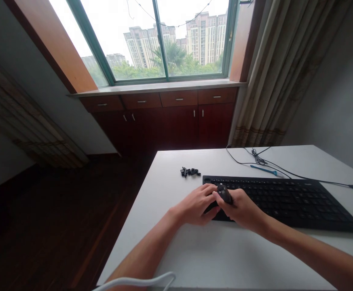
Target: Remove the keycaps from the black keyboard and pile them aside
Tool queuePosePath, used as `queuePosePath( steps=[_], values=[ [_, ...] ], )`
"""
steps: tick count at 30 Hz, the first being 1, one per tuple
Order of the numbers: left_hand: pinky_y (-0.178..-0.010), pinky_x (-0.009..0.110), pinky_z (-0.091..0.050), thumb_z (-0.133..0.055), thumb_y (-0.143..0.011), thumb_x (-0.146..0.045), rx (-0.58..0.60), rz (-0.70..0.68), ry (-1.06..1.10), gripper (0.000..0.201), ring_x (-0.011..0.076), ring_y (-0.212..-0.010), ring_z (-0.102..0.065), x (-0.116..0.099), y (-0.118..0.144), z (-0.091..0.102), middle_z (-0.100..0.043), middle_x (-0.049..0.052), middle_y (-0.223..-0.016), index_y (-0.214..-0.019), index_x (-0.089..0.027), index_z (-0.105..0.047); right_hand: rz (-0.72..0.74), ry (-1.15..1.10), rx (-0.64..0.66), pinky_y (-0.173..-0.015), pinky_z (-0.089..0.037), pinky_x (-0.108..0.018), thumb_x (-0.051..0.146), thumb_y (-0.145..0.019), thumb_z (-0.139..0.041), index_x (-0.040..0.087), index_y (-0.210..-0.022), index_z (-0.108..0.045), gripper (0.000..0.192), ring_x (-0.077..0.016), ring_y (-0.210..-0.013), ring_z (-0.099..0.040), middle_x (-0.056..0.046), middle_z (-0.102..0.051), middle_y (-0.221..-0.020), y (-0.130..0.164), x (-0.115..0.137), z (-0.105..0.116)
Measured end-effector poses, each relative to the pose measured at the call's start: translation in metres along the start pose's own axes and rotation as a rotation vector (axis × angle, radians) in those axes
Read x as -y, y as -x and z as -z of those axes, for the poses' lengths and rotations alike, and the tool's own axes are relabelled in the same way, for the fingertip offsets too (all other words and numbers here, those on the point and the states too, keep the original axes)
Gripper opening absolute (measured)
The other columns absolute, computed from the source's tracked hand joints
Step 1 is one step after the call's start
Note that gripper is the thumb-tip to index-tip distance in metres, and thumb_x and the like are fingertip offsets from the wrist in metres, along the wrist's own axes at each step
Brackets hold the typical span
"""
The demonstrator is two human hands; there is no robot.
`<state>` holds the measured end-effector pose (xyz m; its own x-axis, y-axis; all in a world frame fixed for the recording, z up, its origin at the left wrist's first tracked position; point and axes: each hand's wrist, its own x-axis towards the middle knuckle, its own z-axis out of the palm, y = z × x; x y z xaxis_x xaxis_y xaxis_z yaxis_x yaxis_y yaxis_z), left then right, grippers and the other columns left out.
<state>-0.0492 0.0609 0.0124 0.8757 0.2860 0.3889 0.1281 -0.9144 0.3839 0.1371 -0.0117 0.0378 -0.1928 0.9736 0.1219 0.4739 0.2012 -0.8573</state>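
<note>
Both hands meet over the left end of the keyboard [285,198]. The right hand [239,208] is closed around a small dark tool [224,193]; the left hand [196,206], loosely curled, rests beside it on the keys. Loose keycaps [190,172] lie just beyond the keyboard's left corner; a blue pen [263,169] and cable [300,176] lie behind it.
</note>
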Motion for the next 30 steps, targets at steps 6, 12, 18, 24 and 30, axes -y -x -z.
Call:
queuePosePath(
  steps=[6,12,18,24,30],
  values=[
    [-0.104,0.043,-0.049,-0.054,-0.093,-0.025,0.009,0.007,-0.009,0.025,0.0274,-0.116,-0.056,-0.001,0.000,0.001,-0.061,0.013,-0.121,-0.117,-0.016,-0.057,-0.099,-0.054,0.089,-0.042,-0.040,-0.023,0.037,-0.094,-0.054,0.020,-0.061,-0.051,0.038,-0.0132,-0.043,-0.052,0.001,-0.054,-0.049,-0.014,0.002,0.008],
    [-0.103,0.042,-0.050,-0.053,-0.094,-0.025,0.013,0.003,-0.020,0.029,0.0274,-0.114,-0.056,-0.002,-0.001,0.002,-0.061,0.015,-0.121,-0.120,-0.013,-0.055,-0.071,-0.063,0.181,-0.041,-0.040,-0.022,0.041,-0.094,-0.055,0.020,-0.058,-0.050,0.042,-0.0126,-0.039,-0.052,0.002,-0.050,-0.045,-0.024,0.000,0.015],
    [-0.099,0.044,-0.051,-0.056,-0.092,-0.029,0.027,0.013,-0.008,0.033,0.0290,-0.111,-0.057,-0.002,0.000,0.003,-0.061,0.016,-0.119,-0.121,-0.014,-0.056,-0.086,-0.022,0.190,-0.040,-0.041,-0.021,0.035,-0.093,-0.054,0.018,-0.066,-0.058,0.033,-0.0132,-0.041,-0.055,0.002,-0.054,-0.048,-0.026,0.004,0.013],
    [-0.107,0.043,-0.048,-0.057,-0.091,-0.025,0.012,0.012,0.054,0.032,0.0281,-0.122,-0.054,-0.004,-0.003,0.006,-0.058,0.015,-0.127,-0.122,-0.017,-0.056,-0.170,-0.075,0.044,-0.046,-0.046,-0.023,0.038,-0.093,-0.054,0.020,-0.060,-0.052,0.038,-0.0142,-0.044,-0.057,0.001,-0.056,-0.049,-0.020,-0.002,0.009],
    [-0.110,0.043,-0.047,-0.058,-0.090,-0.023,-0.003,0.000,0.076,0.033,0.0280,-0.127,-0.053,-0.003,-0.003,0.005,-0.058,0.015,-0.131,-0.123,-0.018,-0.055,-0.133,-0.013,-0.039,-0.048,-0.046,-0.024,0.036,-0.096,-0.050,0.020,-0.065,-0.057,0.036,-0.0161,-0.046,-0.059,0.001,-0.058,-0.049,-0.007,-0.001,0.006]
  ],
)
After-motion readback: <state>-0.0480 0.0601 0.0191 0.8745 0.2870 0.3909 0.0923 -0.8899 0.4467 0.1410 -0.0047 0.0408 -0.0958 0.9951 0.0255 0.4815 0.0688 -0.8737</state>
